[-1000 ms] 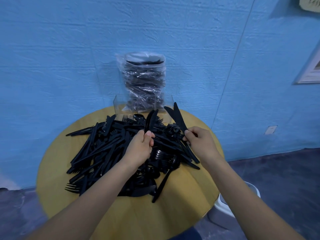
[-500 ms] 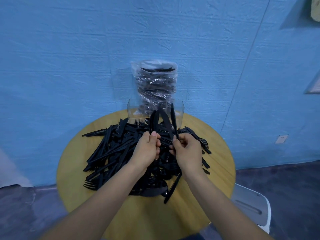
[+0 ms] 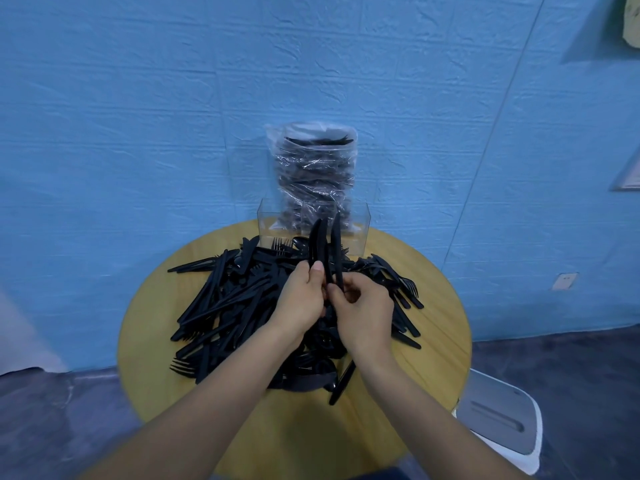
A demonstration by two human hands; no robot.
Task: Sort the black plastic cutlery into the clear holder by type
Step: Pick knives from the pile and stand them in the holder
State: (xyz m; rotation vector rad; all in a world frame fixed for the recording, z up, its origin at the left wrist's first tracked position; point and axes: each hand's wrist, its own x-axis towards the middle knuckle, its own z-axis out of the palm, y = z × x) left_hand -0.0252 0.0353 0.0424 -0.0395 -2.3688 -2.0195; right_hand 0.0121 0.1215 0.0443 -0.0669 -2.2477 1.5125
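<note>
Black plastic knives (image 3: 320, 249) stand upright in both hands, over the near side of the cutlery pile (image 3: 242, 299). The left hand (image 3: 299, 301) grips their handles with curled fingers; the right hand (image 3: 367, 311) pinches one beside it. Behind the pile sits the clear holder (image 3: 360, 233), and behind that a wrapped bag (image 3: 313, 168) of cutlery. The pile covers the round wooden surface (image 3: 440, 327).

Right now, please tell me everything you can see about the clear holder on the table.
The clear holder is a low, open-topped box of transparent plastic, with at least one inner divider. It stands upright at the far edge of the round wooden table, against the blue wall. A clear bag of black cutlery stands behind it. The cutlery pile reaches its front. Its compartments look empty.
</note>
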